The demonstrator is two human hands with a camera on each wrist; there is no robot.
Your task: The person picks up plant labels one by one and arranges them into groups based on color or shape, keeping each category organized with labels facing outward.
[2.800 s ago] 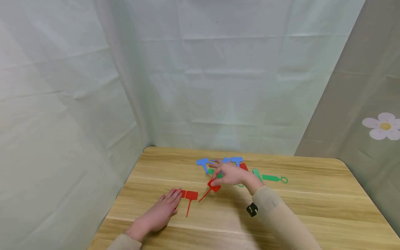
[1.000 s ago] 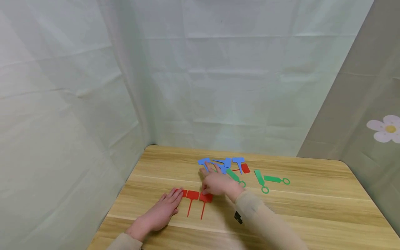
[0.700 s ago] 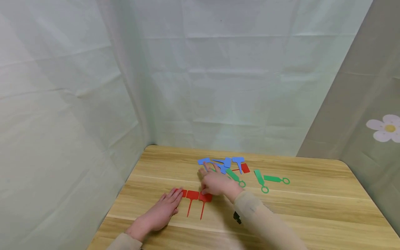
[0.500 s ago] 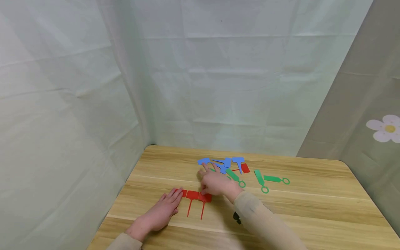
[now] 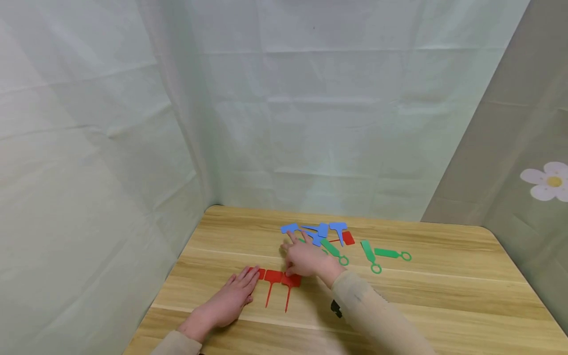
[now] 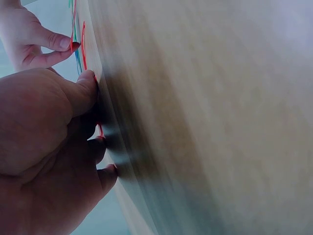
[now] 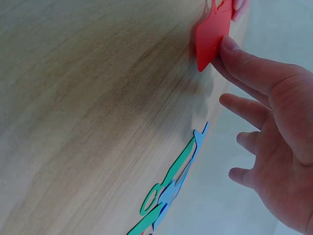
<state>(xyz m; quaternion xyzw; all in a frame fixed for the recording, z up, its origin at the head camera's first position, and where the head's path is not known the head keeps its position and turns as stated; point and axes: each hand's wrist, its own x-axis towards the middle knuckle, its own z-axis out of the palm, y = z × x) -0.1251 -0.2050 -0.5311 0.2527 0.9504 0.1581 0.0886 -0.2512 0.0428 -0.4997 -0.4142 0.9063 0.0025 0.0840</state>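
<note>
My right hand (image 5: 308,259) pinches the head of a red plant label (image 5: 293,281) between thumb and index finger; the right wrist view shows this pinch on the red label (image 7: 212,39), its other fingers spread. This label lies in line with a middle red label (image 5: 273,277), stems toward me. The left hand (image 5: 228,301) rests flat with straight fingertips on a further red label (image 5: 262,273), mostly hidden beneath it. In the left wrist view, the left hand (image 6: 44,132) has its fingertips down at the wooden surface.
Beyond the right hand lie several blue T-shaped labels (image 5: 338,227) and another red label (image 5: 348,238). Green ring-ended labels (image 5: 387,253) are to their right, some overlapping. Pale cloth walls (image 5: 319,123) enclose the wooden table (image 5: 435,281) at the back and sides.
Since the earliest frame the right hand has brought its red label left and toward me, turned its stem, and set it beside the middle one. The last second shows only tiny adjustment; the left hand stays put.
</note>
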